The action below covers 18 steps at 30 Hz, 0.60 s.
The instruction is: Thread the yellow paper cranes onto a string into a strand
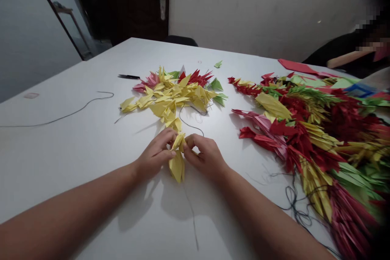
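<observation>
Both hands meet at a yellow folded-paper crane (177, 166) near the middle of the table. My left hand (158, 148) pinches its left side between thumb and fingers. From the other side my right hand (204, 150) grips the same paper, fingers curled. A dark thread (192, 211) trails from below the crane toward me. Just beyond my fingers, more yellow cranes (169, 115) continue in a line toward a loose pile of yellow, red, pink and green folded paper (183, 91). A thin loop of thread (187, 124) lies beside that line.
At right lies a large heap of strung paper cranes (304, 130) with tangled black cord (294, 207). A black pen-like tool (128, 76) and a long loose thread (76, 111) are on the left of the white table (76, 146). Another person's arm (353, 55) reaches in at far right.
</observation>
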Each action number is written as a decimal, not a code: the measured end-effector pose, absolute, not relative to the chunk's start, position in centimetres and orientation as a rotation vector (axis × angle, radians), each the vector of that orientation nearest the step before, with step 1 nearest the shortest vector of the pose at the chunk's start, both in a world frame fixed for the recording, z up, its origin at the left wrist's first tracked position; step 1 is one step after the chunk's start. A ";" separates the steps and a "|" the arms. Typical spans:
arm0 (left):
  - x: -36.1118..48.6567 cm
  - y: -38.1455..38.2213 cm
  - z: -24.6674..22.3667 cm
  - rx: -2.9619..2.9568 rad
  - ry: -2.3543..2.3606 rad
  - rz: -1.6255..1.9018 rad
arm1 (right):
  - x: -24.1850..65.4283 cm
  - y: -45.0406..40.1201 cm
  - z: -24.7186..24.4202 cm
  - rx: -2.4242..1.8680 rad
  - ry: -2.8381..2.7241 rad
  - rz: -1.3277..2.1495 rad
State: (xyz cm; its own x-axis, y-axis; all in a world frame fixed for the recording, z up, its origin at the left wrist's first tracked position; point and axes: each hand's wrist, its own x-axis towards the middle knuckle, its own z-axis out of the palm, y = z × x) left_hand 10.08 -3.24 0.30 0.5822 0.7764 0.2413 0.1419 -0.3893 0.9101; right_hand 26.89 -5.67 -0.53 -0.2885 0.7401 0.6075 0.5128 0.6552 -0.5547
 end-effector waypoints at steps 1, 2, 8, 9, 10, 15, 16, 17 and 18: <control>10.1 -3.2 0.3 1.825 0.745 0.844 | 26.9 -5.6 -0.5 -0.969 -1.959 0.342; 10.1 -3.1 0.4 1.782 0.752 0.843 | 27.0 -5.6 -0.5 -0.962 -1.952 0.367; 9.9 -3.0 0.4 1.517 0.690 0.895 | 27.0 -5.7 -0.5 -0.944 -1.853 0.477; 9.8 -3.0 0.3 1.500 0.660 0.914 | 27.0 -5.8 -0.6 -0.941 -1.836 0.502; 9.7 -2.9 0.0 1.493 0.633 0.934 | 26.9 -5.8 -0.6 -0.938 -1.820 0.526; 9.7 -2.6 -1.0 1.442 0.520 1.134 | 27.0 -5.7 -0.3 -0.925 -1.834 0.542; 9.8 -2.6 -1.0 1.396 0.507 1.160 | 27.0 -5.7 -0.1 -0.919 -1.844 0.525; 9.8 -2.6 -0.9 1.343 0.514 1.164 | 27.0 -5.7 0.1 -0.915 -1.852 0.509; 9.9 -2.7 -0.8 1.289 0.546 1.151 | 27.0 -5.7 0.2 -0.914 -1.856 0.499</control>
